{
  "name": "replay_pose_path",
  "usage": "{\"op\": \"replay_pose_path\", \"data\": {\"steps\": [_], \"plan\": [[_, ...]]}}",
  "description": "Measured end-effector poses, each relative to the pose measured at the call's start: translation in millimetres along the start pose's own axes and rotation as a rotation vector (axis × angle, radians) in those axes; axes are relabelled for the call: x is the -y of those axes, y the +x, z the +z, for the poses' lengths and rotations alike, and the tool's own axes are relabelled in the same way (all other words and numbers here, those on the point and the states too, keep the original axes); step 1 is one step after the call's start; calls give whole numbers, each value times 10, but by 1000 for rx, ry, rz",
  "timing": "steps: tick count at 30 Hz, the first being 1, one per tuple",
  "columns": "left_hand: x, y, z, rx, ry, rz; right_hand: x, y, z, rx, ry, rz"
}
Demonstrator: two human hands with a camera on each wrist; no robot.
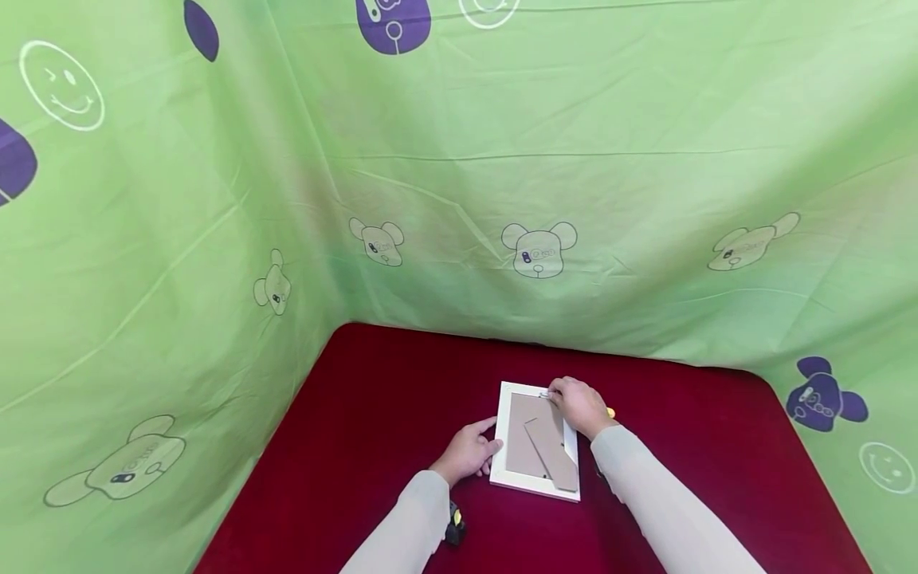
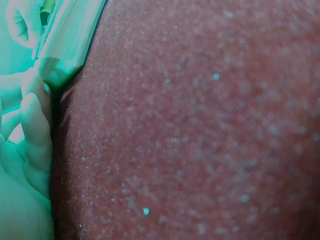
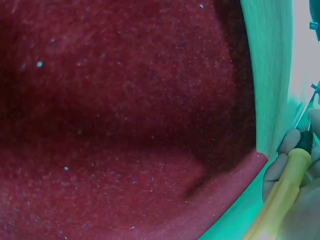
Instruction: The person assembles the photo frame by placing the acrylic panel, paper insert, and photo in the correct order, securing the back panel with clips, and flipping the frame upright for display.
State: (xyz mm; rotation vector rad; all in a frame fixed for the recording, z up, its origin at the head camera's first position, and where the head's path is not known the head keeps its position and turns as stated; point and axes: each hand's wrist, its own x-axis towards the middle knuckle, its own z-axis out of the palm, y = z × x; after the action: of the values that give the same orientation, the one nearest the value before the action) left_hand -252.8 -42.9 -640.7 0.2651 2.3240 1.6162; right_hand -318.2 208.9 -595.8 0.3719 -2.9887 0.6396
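The left grip [image 1: 469,450] rests relaxed against the left edge of the white picture frame [image 1: 536,439], face-down on the red tabletop [image 1: 358,414]; the right grip [image 1: 579,405] holds a yellow-handled tool [image 3: 282,192] at its top edge. A slip might gouge the backing.

The table cover [image 1: 373,414] is a dark red cloth, matt and kinda fuzzy, with a fine grainy nap and pale lint specks all over it in the wrist views. The picture frame [image 1: 500,446] near the front edge looks like white painted wood, smooth with a slight sheen, and its backing board [image 1: 527,446] is plain grey-brown cardboard, totally matt, same for the stand flap [image 1: 555,450]. The tool handle [image 3: 280,200] in the right hand [image 1: 581,406] looks like yellow plastic, smooth and a bit glossy. The backdrop [image 1: 459,159] is thin green printed fabric, creased, soft sheen. Sleeves [image 1: 667,510] look like pale matt cloth.
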Motion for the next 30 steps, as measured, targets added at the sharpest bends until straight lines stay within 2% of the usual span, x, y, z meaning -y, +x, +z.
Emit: {"op": "replay_pose_path", "data": {"steps": [19,30], "plan": [[-25,-13,7,8,6,-5,5,-1,11,10,-67,-26],[-28,-16,25,-5,19,-24,-17,-16,20,-1,-59,-53]]}}
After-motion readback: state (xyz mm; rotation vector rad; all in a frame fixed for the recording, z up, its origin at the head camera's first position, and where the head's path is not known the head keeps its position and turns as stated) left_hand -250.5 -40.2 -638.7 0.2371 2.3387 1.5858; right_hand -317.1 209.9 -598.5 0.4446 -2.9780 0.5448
